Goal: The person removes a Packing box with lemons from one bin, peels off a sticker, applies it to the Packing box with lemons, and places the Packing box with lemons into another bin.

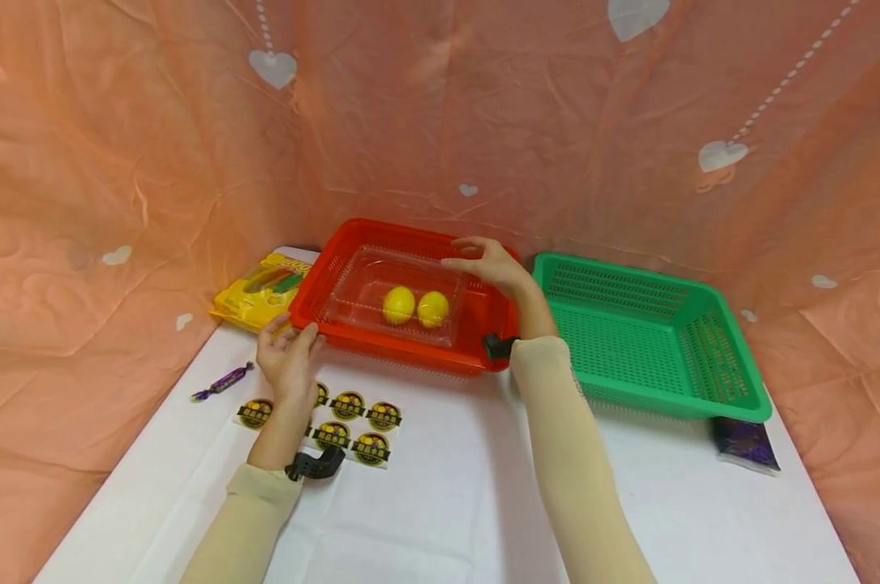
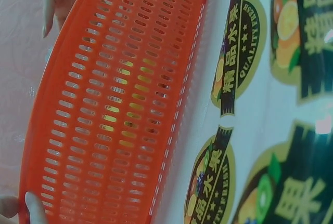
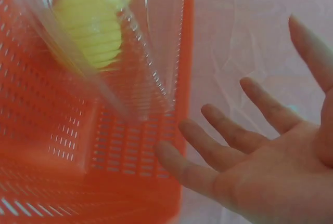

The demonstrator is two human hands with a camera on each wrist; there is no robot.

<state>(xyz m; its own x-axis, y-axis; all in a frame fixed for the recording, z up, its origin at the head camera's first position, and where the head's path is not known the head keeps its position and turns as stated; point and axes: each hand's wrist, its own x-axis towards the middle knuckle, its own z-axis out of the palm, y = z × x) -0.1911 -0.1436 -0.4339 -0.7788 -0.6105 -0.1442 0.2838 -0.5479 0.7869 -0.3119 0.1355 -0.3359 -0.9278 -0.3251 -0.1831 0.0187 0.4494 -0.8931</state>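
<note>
A red plastic basket [image 1: 388, 347] stands at the back of the table. In it lies a clear plastic box [image 1: 348, 296], and two yellow lemons [image 1: 399, 305] show through the plastic. At the basket's front left corner my left hand [image 1: 288, 361] pinches the rim; in the left wrist view one finger [image 2: 34, 207] lies against the outer wall, another beyond the rim. My right hand [image 1: 494, 266] hovers by the back right part of the basket. Its fingers [image 3: 218, 154] are spread and hold nothing in the right wrist view.
To the right stands a green basket [image 1: 651, 397], with a dark purple packet [image 1: 746, 442] by its front corner. A yellow package [image 1: 253, 296] lies left of the red basket. Nearer are a purple wrapped candy [image 1: 224, 381] and round fruit stickers [image 1: 370, 448].
</note>
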